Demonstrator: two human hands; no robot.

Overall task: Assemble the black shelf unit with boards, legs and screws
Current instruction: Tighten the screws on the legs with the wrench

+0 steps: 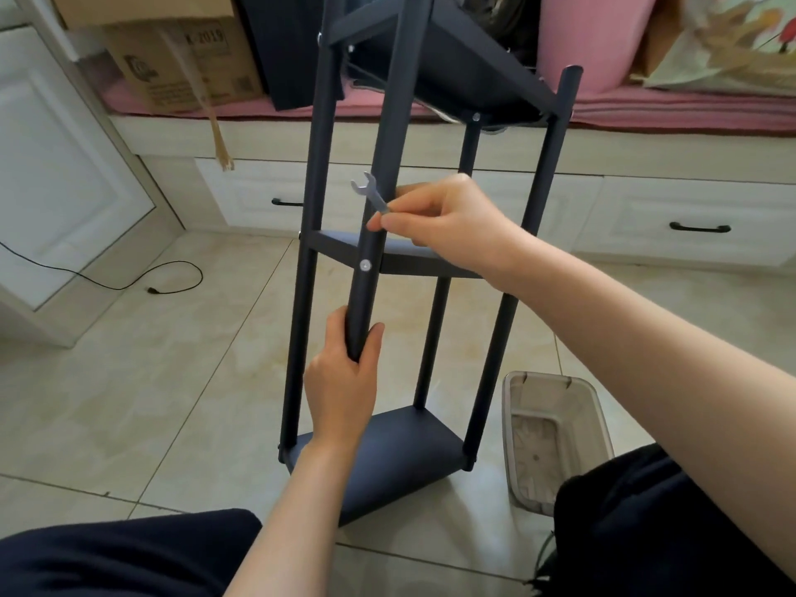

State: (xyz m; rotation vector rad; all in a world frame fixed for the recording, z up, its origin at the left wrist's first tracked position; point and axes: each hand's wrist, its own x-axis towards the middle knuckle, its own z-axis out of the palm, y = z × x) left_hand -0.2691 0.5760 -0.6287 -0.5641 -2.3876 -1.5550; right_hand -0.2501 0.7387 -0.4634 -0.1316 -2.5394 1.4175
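Observation:
The black shelf unit (400, 450) stands upright on the tiled floor, with three boards fixed between several round black legs. My left hand (342, 381) grips the nearest leg (379, 157) below the middle board (413, 260). A silver screw head (365, 265) shows on that leg at the middle board's level. My right hand (448, 221) pinches a small flat silver wrench (370, 193) just above that screw, its open jaw pointing up and left beside the leg.
A clear plastic bin (555, 437) sits on the floor right of the shelf's base. Behind are white drawers (689, 221), a cardboard box (185, 62) and pink cushions (590, 36) on a bench. A black cable (172, 277) lies at left. My knees fill the bottom corners.

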